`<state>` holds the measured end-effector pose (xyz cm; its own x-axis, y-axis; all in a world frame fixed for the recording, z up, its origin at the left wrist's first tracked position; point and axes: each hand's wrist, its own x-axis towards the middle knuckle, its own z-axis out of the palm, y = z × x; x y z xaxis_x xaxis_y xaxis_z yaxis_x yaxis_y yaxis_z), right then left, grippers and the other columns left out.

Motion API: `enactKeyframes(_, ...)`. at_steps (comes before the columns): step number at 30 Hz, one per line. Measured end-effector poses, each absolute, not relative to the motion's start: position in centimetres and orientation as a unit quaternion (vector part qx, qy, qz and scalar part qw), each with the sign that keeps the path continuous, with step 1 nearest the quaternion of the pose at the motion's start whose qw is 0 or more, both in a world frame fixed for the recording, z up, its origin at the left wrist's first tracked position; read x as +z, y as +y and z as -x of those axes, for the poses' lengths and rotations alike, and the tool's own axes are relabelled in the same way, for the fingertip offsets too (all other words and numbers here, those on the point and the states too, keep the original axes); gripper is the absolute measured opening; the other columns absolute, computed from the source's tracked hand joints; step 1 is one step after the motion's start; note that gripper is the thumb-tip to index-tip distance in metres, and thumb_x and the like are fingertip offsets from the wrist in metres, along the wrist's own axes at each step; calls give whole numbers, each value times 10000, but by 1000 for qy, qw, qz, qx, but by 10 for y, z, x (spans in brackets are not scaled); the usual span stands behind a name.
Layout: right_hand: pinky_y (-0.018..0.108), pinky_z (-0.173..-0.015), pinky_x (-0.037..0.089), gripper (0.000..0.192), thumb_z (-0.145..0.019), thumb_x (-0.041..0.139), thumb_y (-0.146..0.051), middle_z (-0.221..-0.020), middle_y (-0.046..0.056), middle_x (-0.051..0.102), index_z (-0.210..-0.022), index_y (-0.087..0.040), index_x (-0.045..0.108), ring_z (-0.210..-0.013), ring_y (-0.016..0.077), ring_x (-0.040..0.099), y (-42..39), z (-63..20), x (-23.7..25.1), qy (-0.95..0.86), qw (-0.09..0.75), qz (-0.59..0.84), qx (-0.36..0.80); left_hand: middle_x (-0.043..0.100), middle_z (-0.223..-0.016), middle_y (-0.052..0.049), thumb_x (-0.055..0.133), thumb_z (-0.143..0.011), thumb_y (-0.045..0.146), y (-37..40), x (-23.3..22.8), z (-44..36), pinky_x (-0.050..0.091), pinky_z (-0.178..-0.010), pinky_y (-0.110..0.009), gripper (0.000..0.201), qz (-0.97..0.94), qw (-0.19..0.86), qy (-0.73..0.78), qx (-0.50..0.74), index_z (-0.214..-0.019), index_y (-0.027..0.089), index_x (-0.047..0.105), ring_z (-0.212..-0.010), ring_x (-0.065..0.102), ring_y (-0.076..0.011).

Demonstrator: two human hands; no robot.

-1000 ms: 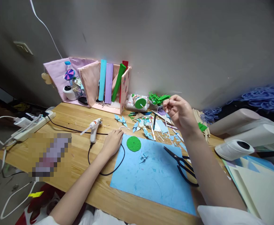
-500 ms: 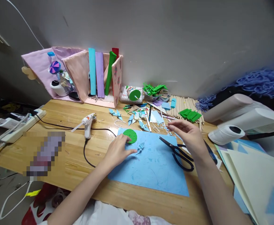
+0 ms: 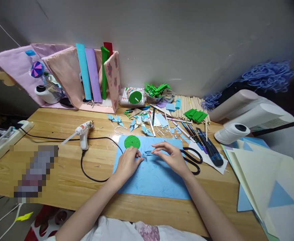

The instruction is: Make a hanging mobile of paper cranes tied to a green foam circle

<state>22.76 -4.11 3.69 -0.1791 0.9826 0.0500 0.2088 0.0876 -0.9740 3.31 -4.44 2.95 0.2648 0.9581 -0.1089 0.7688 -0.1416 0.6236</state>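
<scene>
Hands met over the middle of the blue sheet [image 3: 159, 180], which lay flat on the wooden table [image 3: 68, 180]. Left hand [image 3: 128, 163] lay knuckles up, forearm running in from the lower left, fingers curled with the tips pinching one end of a small folded blue paper piece [image 3: 147, 153]. Right hand [image 3: 171, 157] came in from the lower right, wrist low, fingers stretched toward the left, thumb and forefinger nipping the other end of the same piece. Paper piece sat on the sheet's upper half, just below and right of the green disc [image 3: 132, 142], which touched the sheet's top edge.

Shape of the paper piece was hard to make out: small, same colour as the sheet, and mostly covered by fingertips. Whether it was lifted or resting on the sheet could not be told. Black scissors [image 3: 193, 160] lay just right of the right hand, blades hidden behind it, only the handles showing. Glue gun [image 3: 82, 134] stood well left of the hands, its black cord curving to the sheet's left edge. Blurred block covered something at the table's left.
</scene>
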Motion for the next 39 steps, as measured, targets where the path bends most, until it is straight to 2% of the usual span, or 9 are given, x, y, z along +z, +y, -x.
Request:
enactKeyframes(5,363,-838,485,93,-786,608,-273,-888,53,693,-826,-210,665,-888,202,640,-42,-229,34,-638,429,496,403,627,-725,-17,547,-774,321,-40,31,-33,382,-605,-253,146,-685,384,587,197,-750,184,589,-683,567,-156)
enactKeyframes(10,340,-749,496,66,-791,605,-260,-812,45,667,-795,-207,644,-792,190,625,-42,-239,38,-646,454,508,344,597,-662,-10,543,-756,366,-29,36,-31,373,-549,-222,217,-616,467,580,258,-725,158,594,-600,531,-123)
enactKeyframes(15,330,-734,473,59,-819,567,-198,-804,43,631,-817,-216,623,-783,178,589,-44,-240,48,-728,420,462,282,526,-578,27,557,-719,354,-21,50,-34,318,-490,-205,201,-599,453,597,281,-665,161,550,-526,455,-98)
enactKeyframes(19,333,-724,468,88,-838,535,-189,-803,51,617,-859,-218,615,-785,181,572,-47,-237,50,-764,399,446,241,545,-590,19,556,-680,282,-20,58,-38,339,-508,-205,132,-608,456,589,275,-629,161,538,-543,471,-100)
enactKeyframes(29,332,-734,460,98,-859,513,-212,-813,55,616,-878,-220,609,-786,183,562,-48,-234,48,-780,374,446,230,556,-573,14,559,-612,243,-19,64,-47,334,-485,-206,88,-601,496,574,251,-614,156,571,-519,471,-97)
enactKeyframes(39,329,-725,452,103,-861,512,-214,-806,56,611,-880,-212,613,-775,178,550,-49,-235,49,-788,365,446,217,551,-564,15,564,-607,228,-21,66,-51,345,-481,-204,77,-597,506,569,252,-598,152,555,-510,468,-91)
